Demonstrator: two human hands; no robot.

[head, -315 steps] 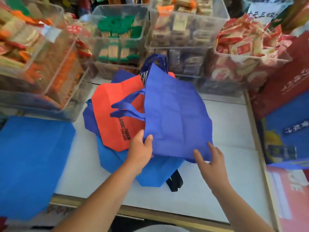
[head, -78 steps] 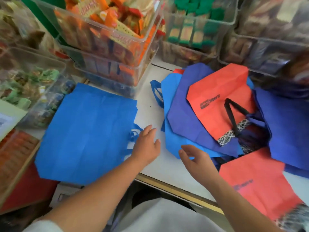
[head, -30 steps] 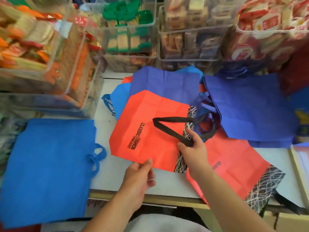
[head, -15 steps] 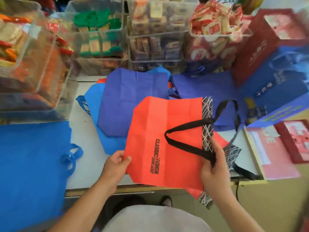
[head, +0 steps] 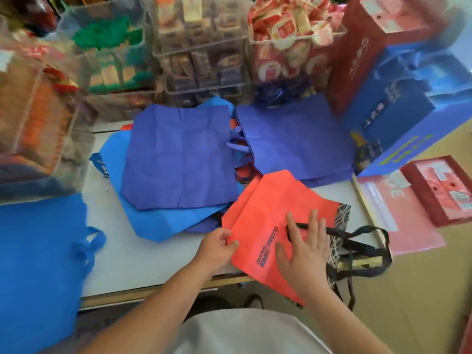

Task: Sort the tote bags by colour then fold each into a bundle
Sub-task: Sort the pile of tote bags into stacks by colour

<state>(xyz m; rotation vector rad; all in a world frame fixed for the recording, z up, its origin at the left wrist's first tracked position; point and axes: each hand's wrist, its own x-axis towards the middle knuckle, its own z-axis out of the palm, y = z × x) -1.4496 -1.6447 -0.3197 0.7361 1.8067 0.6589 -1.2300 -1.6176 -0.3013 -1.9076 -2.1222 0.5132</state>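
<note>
The red tote bag [head: 270, 205] lay at the near right corner of the table [head: 153, 259], partly over the front edge. The left hand [head: 217, 249] pinched its left edge. The right hand [head: 306, 254] pressed flat on it, fingers spread. White tabletop showed left of it.

White counter [head: 143, 261] with wood-trimmed front edge is sitting in bright, even light. Clear bins [head: 204, 60] of packaged snacks are crowding its back. Red and blue gift boxes [head: 398, 111] are standing at right, tan floor [head: 421, 302] showing beyond.
</note>
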